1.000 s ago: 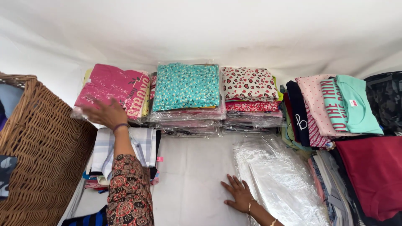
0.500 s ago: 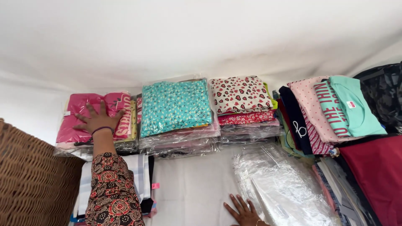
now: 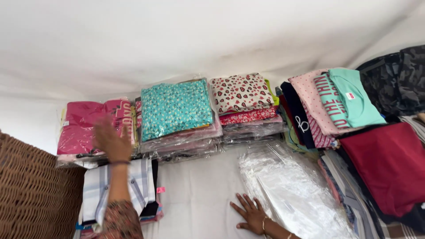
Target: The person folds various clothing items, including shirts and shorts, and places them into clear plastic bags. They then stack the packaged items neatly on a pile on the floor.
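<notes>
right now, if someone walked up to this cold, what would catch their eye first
Probably the row of bagged, folded clothes along the back: a pink stack at the left, a teal flowered stack in the middle and a heart-print stack beside it. The left hand is on the pink stack, a bit blurred, while the right hand lies flat on the white sheet next to a pile of clear plastic bags. A wicker basket fills the lower left corner.

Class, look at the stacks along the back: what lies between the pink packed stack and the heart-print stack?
In the head view, the teal flower-print stack in clear wrap lies between the pink stack and the heart-print stack.
</notes>
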